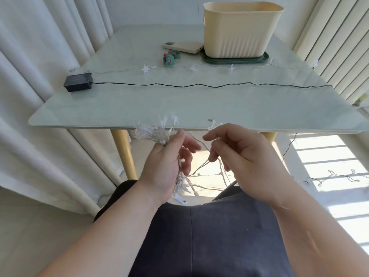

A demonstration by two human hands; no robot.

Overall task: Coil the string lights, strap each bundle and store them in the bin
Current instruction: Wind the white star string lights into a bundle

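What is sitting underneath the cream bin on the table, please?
A flat dark green tray, perhaps a lid, lies under the cream bin, its rim showing along the front and sides. The bin covers its middle, so its surface there cannot be seen.

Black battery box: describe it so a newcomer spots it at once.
Start at the pale table. Go to its left edge, well away from the cream bin. The battery box is the only black block there, a dark wire running rightwards from it.

Glossy glass table [199, 108], ribbed plastic bin [239, 31]
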